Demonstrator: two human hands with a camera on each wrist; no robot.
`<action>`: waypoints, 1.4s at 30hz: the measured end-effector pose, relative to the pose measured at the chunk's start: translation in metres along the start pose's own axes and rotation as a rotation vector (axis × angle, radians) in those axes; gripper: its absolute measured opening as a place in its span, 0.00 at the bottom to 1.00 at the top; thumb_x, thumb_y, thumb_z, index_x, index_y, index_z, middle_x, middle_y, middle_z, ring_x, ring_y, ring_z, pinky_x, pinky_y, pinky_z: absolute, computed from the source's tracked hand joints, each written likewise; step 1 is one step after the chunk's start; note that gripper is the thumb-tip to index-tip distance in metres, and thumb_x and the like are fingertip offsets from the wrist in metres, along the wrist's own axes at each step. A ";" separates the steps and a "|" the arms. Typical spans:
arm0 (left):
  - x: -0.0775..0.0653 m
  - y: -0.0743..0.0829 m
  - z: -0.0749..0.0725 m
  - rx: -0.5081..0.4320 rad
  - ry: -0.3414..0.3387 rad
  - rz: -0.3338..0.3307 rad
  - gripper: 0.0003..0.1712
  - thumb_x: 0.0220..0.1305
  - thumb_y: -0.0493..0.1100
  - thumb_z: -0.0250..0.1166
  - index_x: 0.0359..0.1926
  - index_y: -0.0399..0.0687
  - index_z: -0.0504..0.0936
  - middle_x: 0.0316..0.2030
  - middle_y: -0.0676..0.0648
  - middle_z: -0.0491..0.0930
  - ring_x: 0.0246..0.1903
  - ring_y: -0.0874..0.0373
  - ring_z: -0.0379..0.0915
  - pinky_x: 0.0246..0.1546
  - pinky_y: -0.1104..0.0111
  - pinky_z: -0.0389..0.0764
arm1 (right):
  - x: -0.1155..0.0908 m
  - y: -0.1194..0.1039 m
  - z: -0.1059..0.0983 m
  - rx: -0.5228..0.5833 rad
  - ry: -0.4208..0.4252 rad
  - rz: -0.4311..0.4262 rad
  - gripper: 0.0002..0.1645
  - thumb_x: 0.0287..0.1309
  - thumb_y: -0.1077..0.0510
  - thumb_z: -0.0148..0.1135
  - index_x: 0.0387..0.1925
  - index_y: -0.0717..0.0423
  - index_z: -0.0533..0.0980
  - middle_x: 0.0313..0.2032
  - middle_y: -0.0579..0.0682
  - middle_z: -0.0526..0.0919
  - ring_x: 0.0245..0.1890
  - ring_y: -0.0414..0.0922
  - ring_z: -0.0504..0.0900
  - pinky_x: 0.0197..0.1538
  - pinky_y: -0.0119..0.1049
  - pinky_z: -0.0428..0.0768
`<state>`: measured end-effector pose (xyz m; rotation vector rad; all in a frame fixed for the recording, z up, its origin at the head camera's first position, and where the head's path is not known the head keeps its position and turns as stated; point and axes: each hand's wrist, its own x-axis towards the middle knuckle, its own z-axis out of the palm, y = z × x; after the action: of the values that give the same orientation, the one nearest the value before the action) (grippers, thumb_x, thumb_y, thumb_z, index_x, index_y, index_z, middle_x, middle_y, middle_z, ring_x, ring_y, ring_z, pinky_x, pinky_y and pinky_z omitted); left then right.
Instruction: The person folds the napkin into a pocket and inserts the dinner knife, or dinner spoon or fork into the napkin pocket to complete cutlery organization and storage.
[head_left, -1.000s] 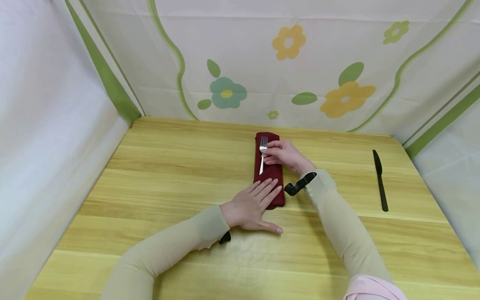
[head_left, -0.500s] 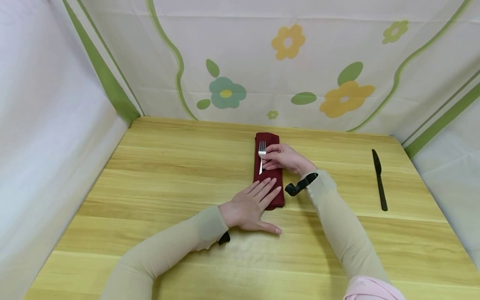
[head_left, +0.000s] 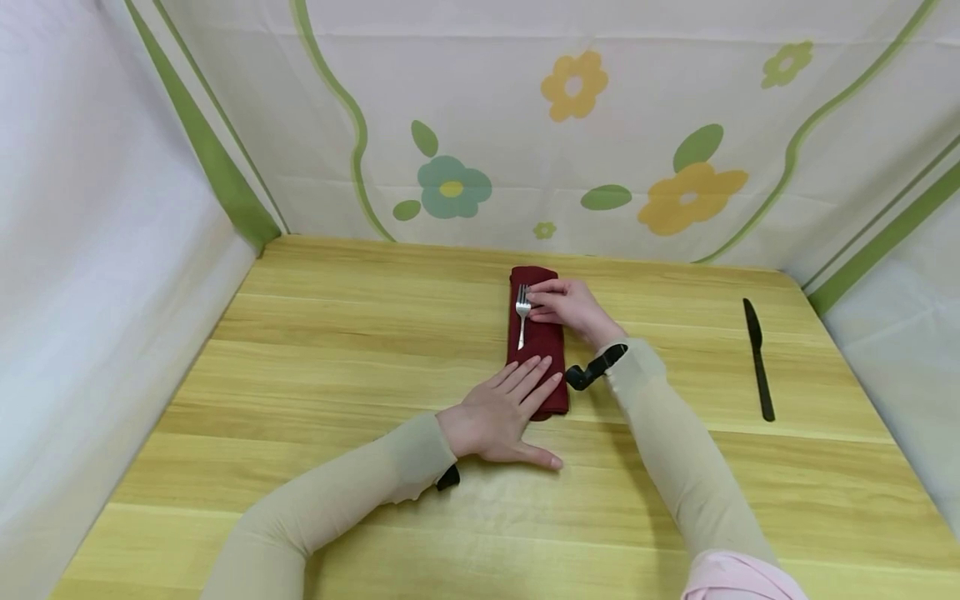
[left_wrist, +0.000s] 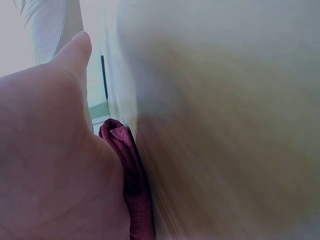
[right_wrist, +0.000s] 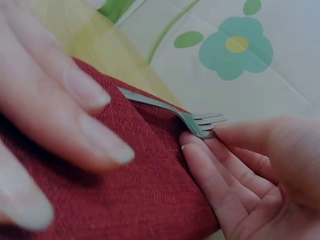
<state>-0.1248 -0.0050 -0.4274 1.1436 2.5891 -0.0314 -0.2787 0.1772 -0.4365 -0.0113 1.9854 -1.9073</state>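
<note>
A folded dark red napkin [head_left: 542, 350] lies lengthwise on the wooden table. My left hand [head_left: 506, 412] rests on its near end, fingers straight and spread, thumb out on the tabletop. On the napkin's far part is a silver fork [head_left: 522, 312], tines pointing away; the handle's near end disappears at a slanting fold of the cloth. With thumb and fingers my right hand [head_left: 573, 308] pinches the fork by its head, beside the tines, as the right wrist view shows closely. In the left wrist view, the napkin's rolled edge [left_wrist: 132, 170] shows beside my palm.
A black knife [head_left: 760, 358] lies by itself on the right part of the table [head_left: 337, 333]. White curtains with printed flowers [head_left: 457, 83] stand along the table's back and sides.
The fork has slid a little toward my left hand, and less of its handle shows. My right hand's fingers have shifted up to the tines. The left hand stays put.
</note>
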 end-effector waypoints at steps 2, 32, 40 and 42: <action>-0.001 0.000 0.000 0.004 0.007 0.002 0.67 0.57 0.89 0.39 0.81 0.53 0.29 0.79 0.47 0.23 0.77 0.54 0.17 0.74 0.61 0.27 | 0.000 0.000 -0.001 -0.010 -0.013 0.003 0.19 0.71 0.65 0.62 0.57 0.74 0.75 0.42 0.59 0.84 0.32 0.44 0.87 0.45 0.38 0.85; -0.001 -0.003 -0.001 0.018 0.019 0.022 0.67 0.58 0.88 0.41 0.82 0.51 0.34 0.80 0.45 0.28 0.77 0.53 0.20 0.74 0.60 0.29 | -0.008 -0.009 -0.007 -0.423 -0.215 -0.063 0.14 0.65 0.61 0.69 0.47 0.67 0.83 0.45 0.59 0.85 0.44 0.49 0.85 0.49 0.36 0.82; 0.002 -0.004 0.001 0.007 0.023 0.026 0.67 0.57 0.89 0.40 0.81 0.52 0.33 0.80 0.45 0.27 0.77 0.54 0.20 0.74 0.61 0.29 | -0.004 -0.006 -0.007 -0.295 -0.207 -0.044 0.11 0.70 0.68 0.61 0.49 0.73 0.76 0.42 0.60 0.85 0.39 0.46 0.86 0.48 0.38 0.84; 0.003 -0.004 0.000 0.004 0.017 0.026 0.67 0.57 0.89 0.40 0.81 0.52 0.33 0.80 0.46 0.27 0.77 0.55 0.19 0.74 0.61 0.28 | -0.002 -0.006 -0.006 -0.251 -0.213 -0.035 0.10 0.70 0.69 0.59 0.49 0.74 0.74 0.41 0.61 0.85 0.38 0.46 0.86 0.47 0.39 0.85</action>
<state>-0.1292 -0.0060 -0.4288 1.1839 2.5893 -0.0217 -0.2801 0.1835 -0.4298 -0.3057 2.0728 -1.5904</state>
